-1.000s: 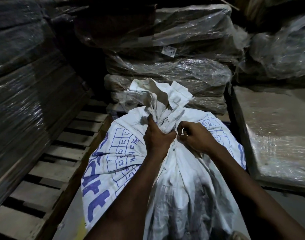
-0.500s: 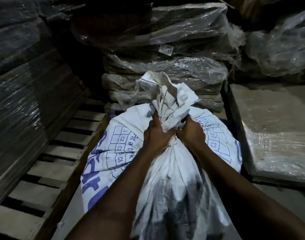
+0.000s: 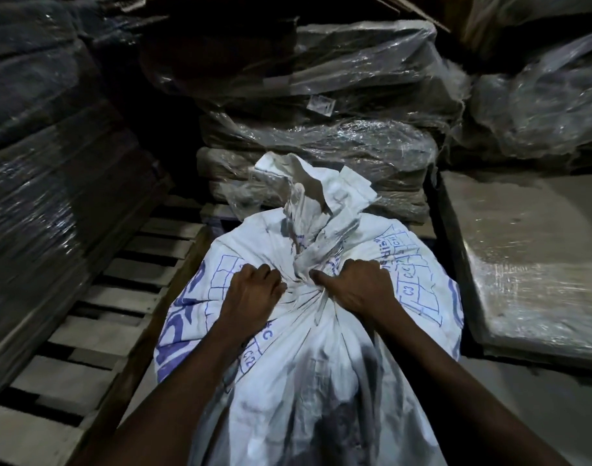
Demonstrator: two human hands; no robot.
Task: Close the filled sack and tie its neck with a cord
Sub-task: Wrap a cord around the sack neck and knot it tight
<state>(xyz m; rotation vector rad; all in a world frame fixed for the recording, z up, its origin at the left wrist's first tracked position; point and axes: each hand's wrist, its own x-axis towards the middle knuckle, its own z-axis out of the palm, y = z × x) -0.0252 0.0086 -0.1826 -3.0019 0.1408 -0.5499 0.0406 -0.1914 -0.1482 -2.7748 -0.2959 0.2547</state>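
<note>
A filled white woven sack [image 3: 308, 364] with blue print stands in front of me. Its gathered neck [image 3: 304, 280] is cinched tight, and the loose mouth [image 3: 314, 193] flares above it. My left hand [image 3: 252, 292] is a closed fist just left of the neck. My right hand [image 3: 358, 289] is a closed fist just right of it. Each fist grips an end of the cord, which is pale, thin and mostly hidden in the folds and fingers. Both hands press on the sack's top.
A wooden pallet [image 3: 96, 331] lies to the left, beside tall plastic-wrapped stacks [image 3: 36, 196]. More wrapped bundles [image 3: 321, 139] stand behind the sack. A low wrapped slab [image 3: 523, 257] lies to the right. Grey floor [image 3: 540, 408] shows at lower right.
My hands have moved apart from the middle of the neck to either side of it. The neck now looks narrower and more tightly bunched.
</note>
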